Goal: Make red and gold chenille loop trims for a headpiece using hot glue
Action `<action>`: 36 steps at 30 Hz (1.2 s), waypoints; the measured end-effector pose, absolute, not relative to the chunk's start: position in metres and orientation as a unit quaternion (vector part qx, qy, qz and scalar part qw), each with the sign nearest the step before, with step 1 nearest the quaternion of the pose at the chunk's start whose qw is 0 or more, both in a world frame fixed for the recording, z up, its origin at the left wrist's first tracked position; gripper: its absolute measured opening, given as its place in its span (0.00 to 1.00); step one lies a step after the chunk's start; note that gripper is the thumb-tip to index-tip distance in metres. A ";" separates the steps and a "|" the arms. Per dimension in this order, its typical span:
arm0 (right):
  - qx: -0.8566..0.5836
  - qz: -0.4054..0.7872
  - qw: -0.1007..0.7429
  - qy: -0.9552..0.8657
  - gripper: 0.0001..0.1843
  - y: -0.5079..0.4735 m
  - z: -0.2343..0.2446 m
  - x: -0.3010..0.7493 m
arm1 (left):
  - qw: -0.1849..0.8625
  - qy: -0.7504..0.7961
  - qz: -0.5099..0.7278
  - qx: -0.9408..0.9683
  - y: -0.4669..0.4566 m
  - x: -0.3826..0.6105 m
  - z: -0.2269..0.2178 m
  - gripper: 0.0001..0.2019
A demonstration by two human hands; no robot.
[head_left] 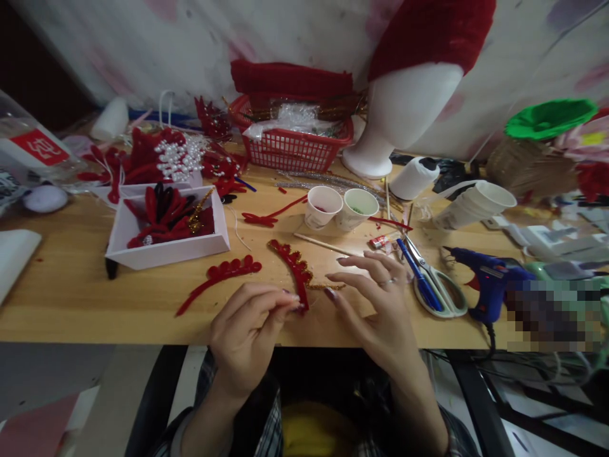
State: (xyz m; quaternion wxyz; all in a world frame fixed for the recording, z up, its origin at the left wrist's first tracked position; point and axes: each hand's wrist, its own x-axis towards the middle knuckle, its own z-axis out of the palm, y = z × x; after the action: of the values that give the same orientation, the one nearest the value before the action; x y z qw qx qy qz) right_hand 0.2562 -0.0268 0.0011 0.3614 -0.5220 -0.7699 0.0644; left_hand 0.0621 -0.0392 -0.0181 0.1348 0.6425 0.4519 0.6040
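My left hand (247, 333) pinches the near end of a curved red pipe-cleaner piece (292, 261) edged with gold, which lies on the wooden table (71, 285). My right hand (378, 298) hovers just to its right with fingers spread, a ring on one finger and its fingertips close to the gold strand (326, 286). A second red scalloped piece (223, 274) lies to the left of my left hand.
A white box (166, 247) of red trims stands at the left, with a red basket (292, 136) behind it. Two paper cups (339, 207), a wooden stick (316, 243), blue-handled scissors (431, 282) and a blue glue gun (490, 282) lie to the right. A white mannequin head base (394, 120) stands at the back.
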 end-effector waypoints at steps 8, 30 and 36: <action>-0.561 0.029 0.261 -0.785 0.07 -0.018 -0.029 0.244 | 0.203 0.610 0.401 0.653 -0.020 0.073 -0.024 0.03; -0.472 -0.032 0.367 -0.801 0.07 -0.037 0.006 0.265 | 0.674 0.454 0.488 0.320 -0.026 0.095 -0.007 0.18; -0.477 -0.015 0.384 -0.790 0.07 -0.038 0.005 0.263 | 0.682 0.458 0.484 0.301 -0.028 0.100 -0.005 0.20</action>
State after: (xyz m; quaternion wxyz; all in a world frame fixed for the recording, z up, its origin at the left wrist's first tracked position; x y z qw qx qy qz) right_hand 0.2629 -0.0380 0.0052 0.3842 -0.4773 -0.7902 -0.0150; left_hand 0.0999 -0.0283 -0.0049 0.6822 0.3014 0.4580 0.4837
